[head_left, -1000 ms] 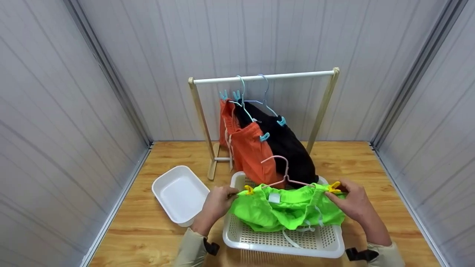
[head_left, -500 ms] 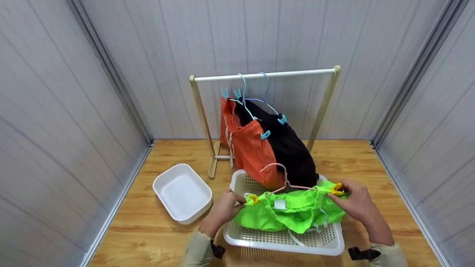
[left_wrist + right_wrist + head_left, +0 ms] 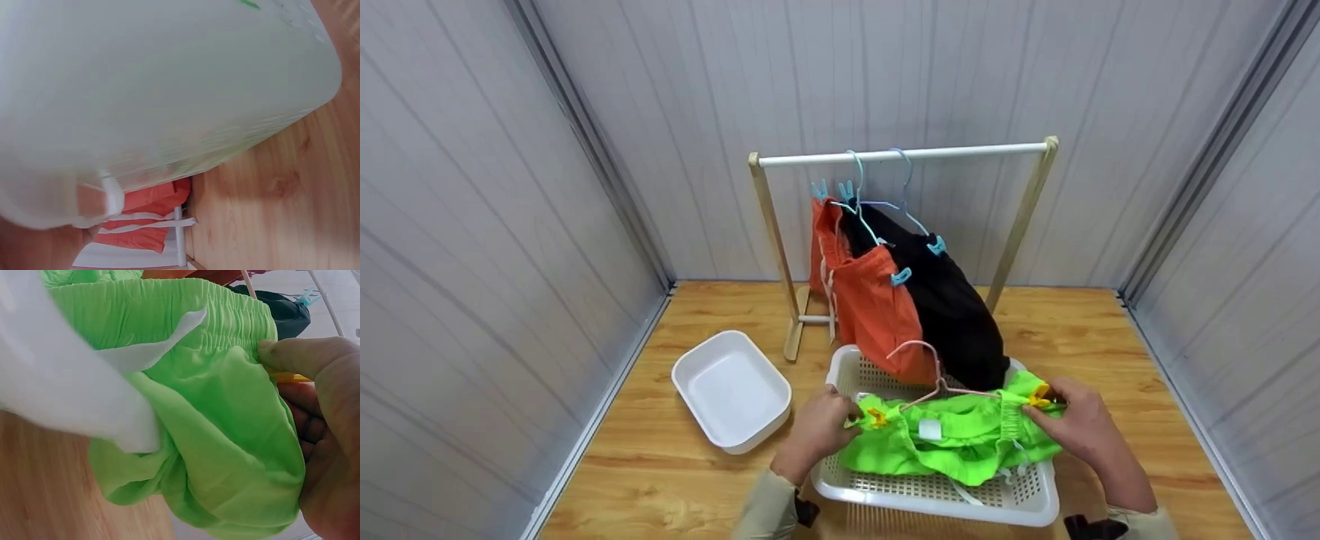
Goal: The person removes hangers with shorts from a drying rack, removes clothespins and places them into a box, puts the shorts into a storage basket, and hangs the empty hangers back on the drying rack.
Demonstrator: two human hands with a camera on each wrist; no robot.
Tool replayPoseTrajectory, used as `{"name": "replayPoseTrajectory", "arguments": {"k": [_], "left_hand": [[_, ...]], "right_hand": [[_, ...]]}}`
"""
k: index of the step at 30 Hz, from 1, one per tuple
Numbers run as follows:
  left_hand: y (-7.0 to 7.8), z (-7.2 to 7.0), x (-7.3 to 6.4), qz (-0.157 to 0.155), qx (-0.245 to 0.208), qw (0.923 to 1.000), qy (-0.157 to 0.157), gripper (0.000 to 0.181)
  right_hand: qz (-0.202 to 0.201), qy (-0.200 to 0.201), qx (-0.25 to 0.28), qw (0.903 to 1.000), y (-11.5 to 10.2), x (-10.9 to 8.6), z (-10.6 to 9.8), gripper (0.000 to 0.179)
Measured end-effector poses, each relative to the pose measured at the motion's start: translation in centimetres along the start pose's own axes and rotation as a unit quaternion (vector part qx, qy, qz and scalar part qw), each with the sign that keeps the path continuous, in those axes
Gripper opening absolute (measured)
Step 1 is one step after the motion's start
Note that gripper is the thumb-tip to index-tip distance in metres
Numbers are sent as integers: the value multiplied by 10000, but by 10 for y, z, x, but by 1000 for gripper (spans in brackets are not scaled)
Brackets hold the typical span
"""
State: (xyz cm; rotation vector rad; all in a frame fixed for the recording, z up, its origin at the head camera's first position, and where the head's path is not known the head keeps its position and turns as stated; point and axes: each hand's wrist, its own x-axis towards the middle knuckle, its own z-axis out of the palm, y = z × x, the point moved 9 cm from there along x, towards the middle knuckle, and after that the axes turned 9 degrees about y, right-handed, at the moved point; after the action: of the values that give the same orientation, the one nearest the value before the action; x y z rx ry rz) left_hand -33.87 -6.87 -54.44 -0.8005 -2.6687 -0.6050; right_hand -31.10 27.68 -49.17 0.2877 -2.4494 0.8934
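Bright green drawstring shorts are clipped to a pink hanger by a left yellow clip and a right yellow clip. My left hand pinches the waistband corner outside the left clip. At the other end, my right hand grips the waistband beside its clip, thumb in front. The right wrist view shows the gathered waistband and white drawstring on the shorts. Beneath them is a white perforated basket, whose wall hides most of the left hand in the left wrist view.
Behind the basket stands a wooden rack with a white rail. Orange shorts and a black garment hang there on hangers with blue clips, reaching down to the basket. A white plastic tub sits at the left.
My left hand has moved right and down with its end of the shorts. The pink hanger and waistband sit lower over the basket. My right hand keeps its hold and has dipped slightly.
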Motion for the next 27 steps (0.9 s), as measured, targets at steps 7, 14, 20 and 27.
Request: {"name": "replayPoseTrajectory", "arguments": {"k": [7,14,20,27], "left_hand": [[6,0,4,-339,-1387,9889,-419,32],[1,3,4,-765,-2426,9665,-349,17],[2,-3,4,-470,-2359,9705,176,7],[0,-9,1,-575,-1971,9776,470,7]], "right_hand": [[-315,265,-66,9991,-6,2,-2,31],[-391,452,-74,9982,-5,-2,-4,31],[-574,565,99,9967,-7,-1,-5,30],[-573,511,73,9970,-7,-4,-4,32]]}}
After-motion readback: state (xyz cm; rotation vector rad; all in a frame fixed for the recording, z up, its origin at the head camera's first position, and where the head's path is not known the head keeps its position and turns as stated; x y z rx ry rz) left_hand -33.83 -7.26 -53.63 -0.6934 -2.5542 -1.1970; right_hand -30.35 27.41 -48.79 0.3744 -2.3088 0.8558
